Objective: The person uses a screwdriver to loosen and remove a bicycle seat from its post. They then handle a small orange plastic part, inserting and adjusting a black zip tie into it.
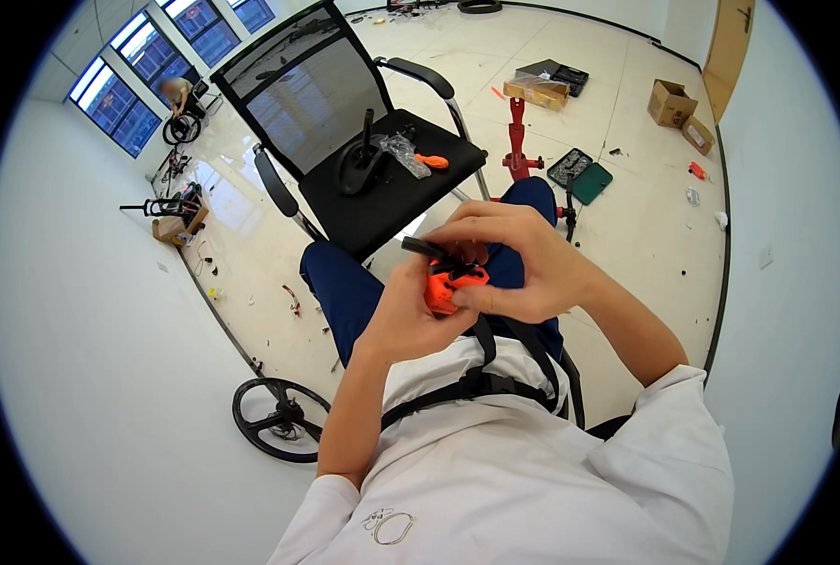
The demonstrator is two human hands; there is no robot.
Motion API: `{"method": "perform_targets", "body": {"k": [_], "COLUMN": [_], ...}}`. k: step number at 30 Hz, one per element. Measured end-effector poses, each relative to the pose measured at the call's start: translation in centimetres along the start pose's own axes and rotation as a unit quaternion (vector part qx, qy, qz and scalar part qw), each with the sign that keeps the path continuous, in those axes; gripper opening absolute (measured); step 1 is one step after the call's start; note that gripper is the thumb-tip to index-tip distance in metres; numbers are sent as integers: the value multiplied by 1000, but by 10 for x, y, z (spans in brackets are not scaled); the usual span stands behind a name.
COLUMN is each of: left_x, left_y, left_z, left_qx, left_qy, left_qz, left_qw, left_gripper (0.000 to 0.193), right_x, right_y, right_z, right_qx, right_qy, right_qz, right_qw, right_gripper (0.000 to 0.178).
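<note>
Above my lap, a small bright orange part with dark slots (pixel 445 290) is held between both hands. My left hand (pixel 406 315) is closed around its left side and underside. My right hand (pixel 524 259) curls over from the right, its thumb pressed on the orange face and its fingers on the black pieces at the top. From the upper left of the grip a short black bar (pixel 425 247) sticks out. The fingers cover much of the part, so its exact kind does not show.
A black office chair (pixel 382 188) faces me, bearing a bicycle saddle (pixel 359 165), a clear plastic bag (pixel 403 151) and an orange item (pixel 431 162). Right of it stand a red stand (pixel 517 141) and an open green case (pixel 589 181). A black spoked wheel (pixel 283 419) lies lower left.
</note>
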State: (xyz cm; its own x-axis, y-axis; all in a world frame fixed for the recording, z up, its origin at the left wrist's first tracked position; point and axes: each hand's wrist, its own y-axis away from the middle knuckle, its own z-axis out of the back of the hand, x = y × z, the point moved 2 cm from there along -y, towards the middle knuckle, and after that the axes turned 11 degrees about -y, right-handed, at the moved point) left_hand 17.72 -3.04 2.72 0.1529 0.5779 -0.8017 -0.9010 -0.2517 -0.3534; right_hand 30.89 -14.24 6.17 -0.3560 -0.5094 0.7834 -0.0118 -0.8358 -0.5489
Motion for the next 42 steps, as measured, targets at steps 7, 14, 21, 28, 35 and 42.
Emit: {"method": "perform_targets", "body": {"k": [7,14,21,28,35,42], "left_x": [-3,7,9,9,17,31], "left_y": [2,0,1,2,-3,-7], "left_z": [-3,-6,-7,-4,16,17], "left_qx": [-22,-2,-47,-50,-93,-122], "left_qy": [15,-105,-23,-32,377,398], "left_qz": [24,33,47,10,128,98], "left_qw": [999,994,998,998,913,904], "left_gripper": [56,53,49,43,36,43], "right_x": [-3,-12,-9,-8,-52,-85], "right_y": [5,7,1,1,14,35], "right_z": [-4,-12,-14,-11,1,-68], "right_qx": [-28,-69,-70,-69,-111,22], "right_qy": [26,13,14,3,-193,-502], "right_qz": [27,2,63,0,-117,-310], "right_qw": [999,998,995,998,968,807], "right_gripper": [54,52,47,44,38,38]}}
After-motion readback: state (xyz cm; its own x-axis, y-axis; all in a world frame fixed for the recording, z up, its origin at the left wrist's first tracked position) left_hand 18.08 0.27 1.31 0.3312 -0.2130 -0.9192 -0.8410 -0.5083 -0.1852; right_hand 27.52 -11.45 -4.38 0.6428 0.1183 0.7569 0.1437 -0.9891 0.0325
